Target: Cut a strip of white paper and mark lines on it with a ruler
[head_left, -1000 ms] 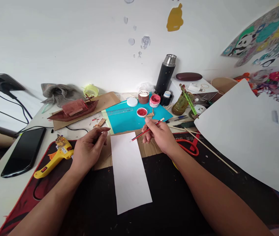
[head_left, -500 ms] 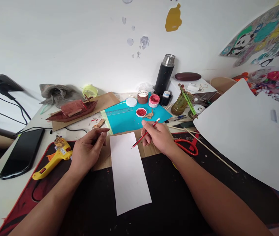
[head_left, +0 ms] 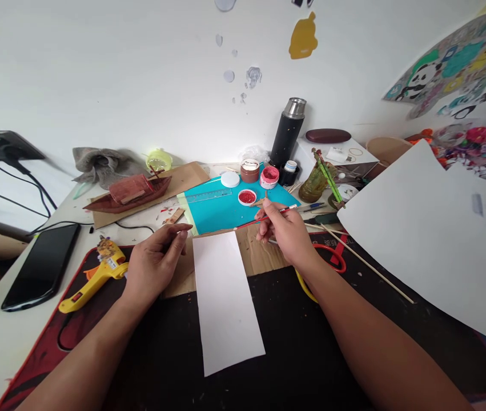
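A blank strip of white paper [head_left: 228,302] lies lengthwise in front of me, its upper end over a piece of brown cardboard [head_left: 264,251]. My right hand [head_left: 288,231] is closed around a red-and-black pencil [head_left: 249,225], held nearly level to the right of the paper's top edge. The pencil's point faces left, and its pale end sticks out above the hand. My left hand [head_left: 155,260] rests beside the paper's upper left edge. Its fingers are loosely curled, thumb and forefinger slightly apart, with nothing seen between them.
A yellow glue gun [head_left: 97,279] and a phone [head_left: 39,265] lie left. Behind are a red-brown model boat [head_left: 129,194], a clear ruler [head_left: 208,195], a lid of red paint [head_left: 247,197] and a black flask [head_left: 288,134]. Scissors [head_left: 332,260] and large white paper [head_left: 435,245] are right.
My right hand has moved slightly up and right, lifting the pencil from over the paper and turning it closer to level. The left hand and the paper strip stay in place.
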A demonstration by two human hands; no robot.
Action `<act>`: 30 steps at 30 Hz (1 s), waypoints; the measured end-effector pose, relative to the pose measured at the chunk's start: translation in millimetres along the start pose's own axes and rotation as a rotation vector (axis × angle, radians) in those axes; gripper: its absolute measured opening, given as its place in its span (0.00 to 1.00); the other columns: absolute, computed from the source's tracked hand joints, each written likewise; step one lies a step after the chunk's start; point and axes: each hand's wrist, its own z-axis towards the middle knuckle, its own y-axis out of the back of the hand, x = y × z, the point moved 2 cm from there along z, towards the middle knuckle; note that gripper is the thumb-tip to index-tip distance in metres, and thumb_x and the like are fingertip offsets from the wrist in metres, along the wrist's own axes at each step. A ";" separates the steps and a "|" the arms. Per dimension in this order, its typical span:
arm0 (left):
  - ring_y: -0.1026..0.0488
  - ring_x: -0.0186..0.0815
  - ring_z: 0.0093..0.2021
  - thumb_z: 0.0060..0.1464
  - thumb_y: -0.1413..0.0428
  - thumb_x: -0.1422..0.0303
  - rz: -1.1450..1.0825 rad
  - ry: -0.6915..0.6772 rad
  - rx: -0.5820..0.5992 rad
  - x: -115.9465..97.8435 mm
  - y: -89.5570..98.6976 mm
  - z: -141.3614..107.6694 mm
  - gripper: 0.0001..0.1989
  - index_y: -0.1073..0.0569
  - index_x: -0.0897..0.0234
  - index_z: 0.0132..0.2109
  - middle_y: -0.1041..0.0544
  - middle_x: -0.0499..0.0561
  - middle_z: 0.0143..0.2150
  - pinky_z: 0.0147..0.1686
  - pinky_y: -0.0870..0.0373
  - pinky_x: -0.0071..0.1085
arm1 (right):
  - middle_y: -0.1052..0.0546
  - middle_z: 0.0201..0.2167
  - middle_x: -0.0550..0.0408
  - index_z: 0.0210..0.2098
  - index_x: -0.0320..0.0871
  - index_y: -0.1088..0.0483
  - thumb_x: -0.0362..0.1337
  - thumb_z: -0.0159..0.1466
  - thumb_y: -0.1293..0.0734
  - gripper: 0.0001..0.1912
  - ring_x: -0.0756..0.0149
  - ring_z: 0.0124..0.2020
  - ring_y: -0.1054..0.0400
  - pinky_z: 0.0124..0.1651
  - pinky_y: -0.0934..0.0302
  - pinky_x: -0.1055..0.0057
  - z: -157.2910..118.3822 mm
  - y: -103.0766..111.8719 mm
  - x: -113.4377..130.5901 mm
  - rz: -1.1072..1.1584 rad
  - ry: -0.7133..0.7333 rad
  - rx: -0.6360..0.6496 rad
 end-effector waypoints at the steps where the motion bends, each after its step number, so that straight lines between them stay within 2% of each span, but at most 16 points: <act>1: 0.27 0.34 0.28 0.67 0.45 0.50 0.001 -0.003 0.000 -0.4 0.2 -0.1 0.20 0.18 0.56 0.51 0.22 0.43 0.28 0.35 0.32 0.31 | 0.28 0.17 0.60 0.31 0.43 0.25 0.73 0.58 0.26 0.36 0.68 0.19 0.27 0.20 0.39 0.76 0.8 0.9 0.3 0.013 0.006 -0.019; 4: 0.28 0.34 0.28 0.68 0.46 0.50 0.005 -0.008 0.001 -1.2 0.7 -0.2 0.20 0.18 0.56 0.51 0.23 0.43 0.28 0.35 0.32 0.31 | 0.27 0.19 0.60 0.32 0.43 0.24 0.73 0.57 0.25 0.36 0.68 0.20 0.27 0.19 0.39 0.76 2.3 2.5 0.6 0.033 0.018 -0.055; 10: 0.27 0.34 0.28 0.68 0.46 0.49 0.011 -0.019 -0.001 0.5 0.6 0.1 0.20 0.18 0.56 0.51 0.23 0.43 0.27 0.35 0.31 0.31 | 0.27 0.19 0.60 0.32 0.43 0.24 0.72 0.58 0.25 0.35 0.67 0.20 0.27 0.19 0.38 0.76 1.4 1.1 -1.4 0.032 0.022 -0.008; 20: 0.26 0.32 0.27 0.70 0.46 0.52 0.040 -0.069 -0.016 3.6 -0.2 -0.8 0.18 0.18 0.56 0.52 0.22 0.42 0.27 0.33 0.31 0.28 | 0.28 0.18 0.61 0.32 0.43 0.24 0.69 0.58 0.23 0.33 0.67 0.19 0.27 0.19 0.39 0.76 0.5 0.0 -0.6 0.026 0.003 -0.003; 27: 0.25 0.31 0.24 0.73 0.46 0.57 0.105 -0.248 -0.049 -3.4 5.3 -2.8 0.15 0.19 0.59 0.52 0.21 0.42 0.27 0.27 0.33 0.26 | 0.35 0.14 0.65 0.27 0.44 0.27 0.70 0.60 0.24 0.34 0.68 0.16 0.31 0.22 0.37 0.74 -4.9 -6.7 -1.9 0.023 0.030 0.048; 30: 0.20 0.32 0.30 0.74 0.45 0.60 0.123 -0.419 0.007 -15.3 8.0 -8.8 0.13 0.18 0.59 0.50 0.15 0.46 0.35 0.31 0.29 0.26 | 0.36 0.13 0.65 0.26 0.44 0.29 0.70 0.60 0.25 0.34 0.68 0.15 0.32 0.21 0.38 0.73 -7.3 -9.3 -1.9 -0.001 0.034 0.060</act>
